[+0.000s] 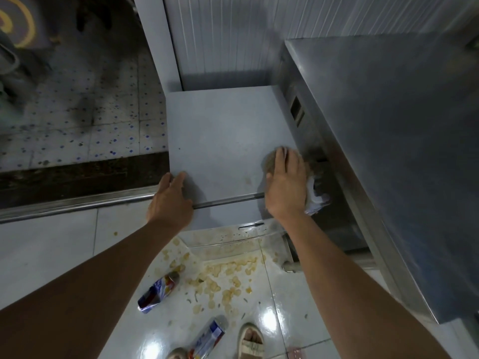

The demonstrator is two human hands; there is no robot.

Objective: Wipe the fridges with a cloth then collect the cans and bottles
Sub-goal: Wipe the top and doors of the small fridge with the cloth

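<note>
I look down on the flat grey top of a small fridge (220,141). My right hand (285,182) presses a brownish cloth (269,161) flat against the top's right side, next to the tall steel fridge (388,151). A white part of the cloth hangs out beside my wrist. My left hand (169,198) rests open on the top's front left corner, fingers spread over the edge. Two blue, red and white bottles lie on the floor below: one bottle (158,291) near my left forearm, the other bottle (207,338) by my feet.
Yellowish crumbs and stains (223,278) cover the glossy white floor tiles in front of the small fridge. A metal threshold rail (77,206) runs left, with dirty speckled tiles (77,125) beyond it. My sandalled foot (250,340) stands at the bottom. A ribbed wall panel (233,35) rises behind.
</note>
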